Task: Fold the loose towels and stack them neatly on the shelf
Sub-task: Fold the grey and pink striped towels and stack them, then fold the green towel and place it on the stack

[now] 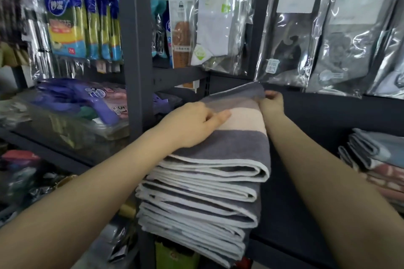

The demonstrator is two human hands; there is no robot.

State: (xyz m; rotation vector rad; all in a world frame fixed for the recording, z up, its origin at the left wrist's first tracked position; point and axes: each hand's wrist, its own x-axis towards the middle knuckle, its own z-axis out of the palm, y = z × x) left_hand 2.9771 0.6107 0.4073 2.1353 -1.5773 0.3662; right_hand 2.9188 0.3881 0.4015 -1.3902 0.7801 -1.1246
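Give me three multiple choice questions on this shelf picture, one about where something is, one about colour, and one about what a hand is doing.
1. Where is the second pile of folded towels?
A. On the shelf, right of the striped stack
B. In the clear bin
C. Hanging from hooks

2. What colours are on the top towel of the stack?
A. Red and green
B. Grey and cream bands
C. Plain blue

3. What is the right hand doing?
A. Hanging idle
B. Pinching the top towel's far corner
C. Holding a packet

Answers:
1. A, the second pile sits at the right edge on the dark shelf.
2. B, the top towel shows grey and cream bands.
3. B, the right hand pinches the far corner, while the left hand rests flat on the towel.
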